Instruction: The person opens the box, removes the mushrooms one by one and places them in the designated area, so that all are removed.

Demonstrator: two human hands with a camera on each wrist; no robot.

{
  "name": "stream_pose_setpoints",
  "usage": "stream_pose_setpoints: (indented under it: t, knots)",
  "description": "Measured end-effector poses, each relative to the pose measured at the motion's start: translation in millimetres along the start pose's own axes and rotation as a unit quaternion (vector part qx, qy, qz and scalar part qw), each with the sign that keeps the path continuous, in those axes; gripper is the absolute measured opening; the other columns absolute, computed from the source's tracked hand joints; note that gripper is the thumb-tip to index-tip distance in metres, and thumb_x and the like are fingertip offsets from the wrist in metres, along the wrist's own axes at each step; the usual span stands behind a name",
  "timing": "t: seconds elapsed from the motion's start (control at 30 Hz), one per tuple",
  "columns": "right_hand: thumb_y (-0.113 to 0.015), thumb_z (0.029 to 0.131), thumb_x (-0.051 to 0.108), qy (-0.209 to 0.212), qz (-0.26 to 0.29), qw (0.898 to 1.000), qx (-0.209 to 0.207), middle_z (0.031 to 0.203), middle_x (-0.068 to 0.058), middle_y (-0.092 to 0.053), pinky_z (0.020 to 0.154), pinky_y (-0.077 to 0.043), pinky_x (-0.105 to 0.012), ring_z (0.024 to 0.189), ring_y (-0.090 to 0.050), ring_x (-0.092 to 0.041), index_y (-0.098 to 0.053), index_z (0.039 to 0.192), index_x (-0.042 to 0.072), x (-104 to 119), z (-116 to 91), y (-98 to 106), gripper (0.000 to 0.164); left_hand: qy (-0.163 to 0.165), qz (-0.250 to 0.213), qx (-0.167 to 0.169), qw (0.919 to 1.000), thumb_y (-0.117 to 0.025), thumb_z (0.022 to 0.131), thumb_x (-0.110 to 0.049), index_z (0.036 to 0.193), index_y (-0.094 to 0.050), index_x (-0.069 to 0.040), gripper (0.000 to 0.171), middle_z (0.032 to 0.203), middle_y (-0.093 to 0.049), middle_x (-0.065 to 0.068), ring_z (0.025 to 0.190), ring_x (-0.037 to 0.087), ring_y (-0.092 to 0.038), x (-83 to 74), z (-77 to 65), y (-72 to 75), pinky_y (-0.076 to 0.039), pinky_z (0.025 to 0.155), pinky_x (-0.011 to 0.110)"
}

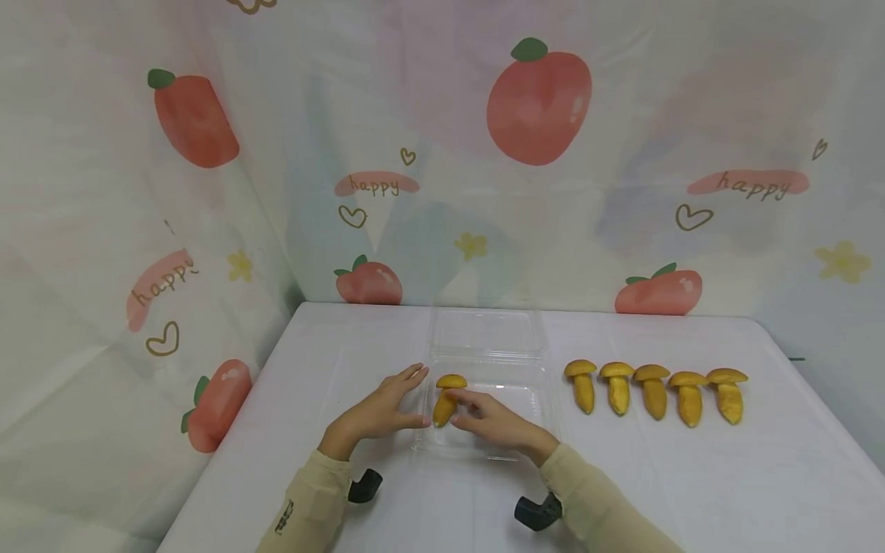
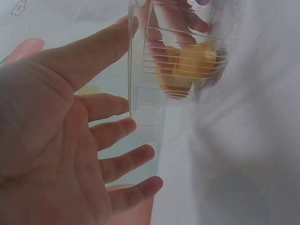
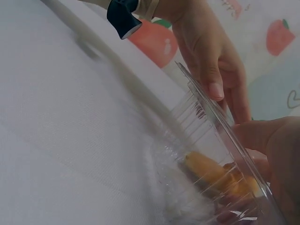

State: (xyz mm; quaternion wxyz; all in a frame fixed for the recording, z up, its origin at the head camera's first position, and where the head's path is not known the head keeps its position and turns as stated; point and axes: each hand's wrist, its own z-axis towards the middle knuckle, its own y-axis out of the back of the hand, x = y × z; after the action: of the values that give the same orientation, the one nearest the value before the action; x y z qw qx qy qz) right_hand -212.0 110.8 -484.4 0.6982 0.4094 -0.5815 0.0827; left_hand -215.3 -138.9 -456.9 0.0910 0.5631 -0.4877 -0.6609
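Note:
A clear plastic clamshell box (image 1: 498, 449) lies open on the table with its lid laid back. Inside, at its left end, is a yellow-brown toy mushroom (image 1: 442, 409), cap to the far side. My right hand (image 1: 501, 422) reaches into the box and holds this mushroom with fingers and thumb near the stem; the box wall blurs the contact in both wrist views. At the box's left edge, my left hand (image 1: 380, 407) stays spread, its thumb and fingertips at the rim (image 2: 131, 70) and its palm holding nothing.
Several more mushrooms (image 1: 653, 392) stand in a row right of the box, caps pointing away. The white table (image 1: 691, 491) meets a fruit-printed cloth (image 1: 442, 115) at the back, and cloth also hangs on the left. Black curved pieces (image 1: 535, 513) sit by the wrists.

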Motion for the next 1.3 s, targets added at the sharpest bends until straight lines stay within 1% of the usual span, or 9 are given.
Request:
stream_pose_setpoints:
  t: [0.17,0.47,0.53,0.6,0.67,0.73,0.9,1.03,1.3]
  knots:
    - [-0.053,0.104,0.013,0.005,0.004,1.000,0.003,0.153,-0.029,-0.044,0.114,-0.035,-0.066,0.144,-0.037,-0.050,-0.043,0.147,-0.010,2.1,2.3,-1.0,0.050,0.001,0.000,0.000,1.0000,-0.075,0.092,-0.030,0.159,-0.028,-0.002,0.086,0.168,-0.021,0.019,0.150,0.047,-0.027,-0.6,0.6,-0.5,-0.029,0.119,0.065]
    - [-0.056,0.102,0.014,-0.002,-0.008,1.000,0.000,0.154,-0.027,-0.045,0.113,-0.036,-0.066,0.145,-0.038,-0.048,-0.045,0.147,-0.008,0.3,6.4,-4.6,0.051,0.008,-0.002,-0.002,1.0000,-0.075,0.092,-0.034,0.159,-0.028,-0.003,0.088,0.168,-0.021,0.019,0.150,0.047,-0.027,0.8,0.0,-0.5,-0.029,0.118,0.065]
    - [-0.056,0.102,0.013,0.002,-0.010,1.000,-0.004,0.151,-0.027,-0.048,0.110,-0.042,-0.061,0.139,-0.045,-0.046,-0.047,0.146,-0.009,0.4,7.2,-4.5,0.050,0.010,-0.004,-0.002,0.9999,-0.075,0.092,-0.033,0.159,-0.028,-0.003,0.087,0.168,-0.021,0.019,0.150,0.047,-0.026,0.7,-0.2,-0.4,-0.029,0.118,0.065]
    - [-0.056,0.101,0.013,0.001,-0.012,1.000,-0.011,0.144,-0.026,-0.055,0.099,-0.050,-0.052,0.125,-0.054,-0.041,-0.049,0.144,-0.009,0.8,7.4,-4.0,0.048,0.012,-0.005,-0.001,0.9999,-0.075,0.092,-0.032,0.159,-0.028,-0.004,0.087,0.168,-0.021,0.018,0.150,0.047,-0.026,0.2,-0.3,-0.2,-0.029,0.118,0.065]
    - [-0.056,0.101,0.013,-0.002,-0.014,1.000,-0.019,0.139,-0.025,-0.060,0.090,-0.051,-0.043,0.114,-0.057,-0.034,-0.052,0.142,-0.009,1.5,6.8,-3.4,0.046,0.012,-0.004,-0.001,0.9999,-0.075,0.092,-0.031,0.159,-0.028,-0.004,0.087,0.169,-0.021,0.018,0.151,0.046,-0.025,-0.4,-0.3,0.0,-0.029,0.119,0.065]
    - [-0.056,0.101,0.014,-0.009,-0.009,0.999,-0.029,0.135,-0.025,-0.062,0.088,-0.052,-0.042,0.109,-0.060,-0.032,-0.054,0.140,-0.009,2.3,5.7,-3.1,0.044,0.013,-0.004,-0.001,0.9999,-0.076,0.092,-0.030,0.159,-0.028,-0.004,0.087,0.169,-0.021,0.018,0.151,0.046,-0.025,-0.9,-0.2,0.2,-0.028,0.119,0.065]
    - [-0.060,0.098,0.010,-0.012,0.018,0.999,-0.049,0.138,-0.030,-0.057,0.099,-0.053,-0.056,0.119,-0.062,-0.045,-0.056,0.136,-0.011,3.0,3.9,-1.4,0.043,0.014,-0.002,-0.002,0.9999,-0.076,0.091,-0.030,0.159,-0.029,-0.004,0.087,0.168,-0.021,0.018,0.152,0.045,-0.025,-1.8,0.4,0.8,-0.028,0.119,0.064]
    - [-0.062,0.096,0.006,-0.010,0.035,0.998,-0.052,0.140,-0.032,-0.055,0.095,-0.057,-0.050,0.116,-0.065,-0.045,-0.057,0.135,-0.011,1.9,3.8,0.2,0.043,0.014,-0.006,-0.002,0.9999,-0.076,0.092,-0.030,0.159,-0.029,-0.005,0.086,0.169,-0.021,0.018,0.152,0.046,-0.024,-1.5,0.7,1.1,-0.027,0.120,0.064]
    - [-0.065,0.095,0.006,-0.031,0.045,0.995,-0.083,0.141,-0.031,-0.055,0.081,-0.061,-0.033,0.100,-0.072,-0.032,-0.061,0.131,-0.006,0.6,-1.9,1.6,0.038,0.013,-0.006,-0.002,0.9999,-0.076,0.091,-0.032,0.160,-0.028,-0.007,0.087,0.169,-0.020,0.016,0.152,0.045,-0.024,4.1,1.7,-2.0,-0.027,0.120,0.064]
